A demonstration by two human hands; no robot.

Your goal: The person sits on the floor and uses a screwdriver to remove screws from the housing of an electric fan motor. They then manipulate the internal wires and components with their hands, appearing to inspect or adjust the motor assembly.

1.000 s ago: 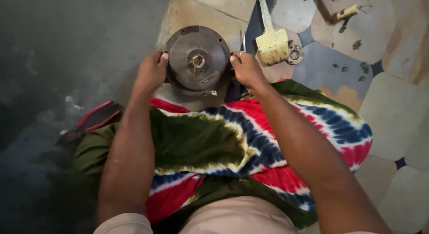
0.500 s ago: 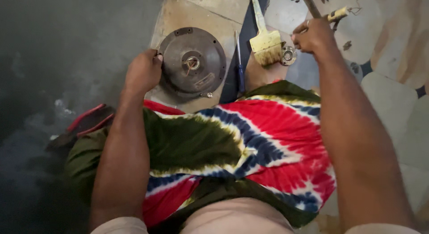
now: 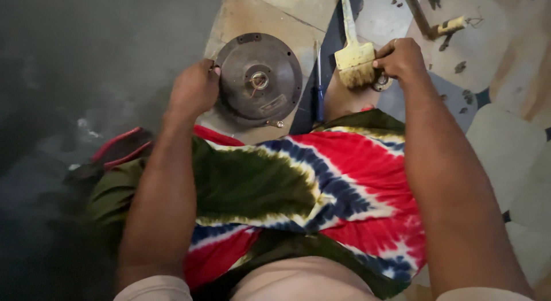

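Note:
A dark round metal disc (image 3: 258,80) with a small hub at its centre lies on a brown board on the floor in front of me. My left hand (image 3: 194,89) grips the disc's left rim. My right hand (image 3: 400,58) rests at the right side of a yellow-handled paintbrush (image 3: 354,58), its fingers curled by the bristles and over a small metal ring (image 3: 380,81). A blue-handled screwdriver (image 3: 318,88) lies between the disc and the brush.
A tie-dyed cloth (image 3: 321,180) in red, blue, green and white covers my lap. A red-edged sandal (image 3: 117,149) sits at the left on the dark floor. A long tool with a pale handle (image 3: 439,28) and small loose parts lie on patterned flooring at the upper right.
My right hand let go of the disc's right rim, reached up to the right, then came down beside the paintbrush. The left hand stayed on the disc.

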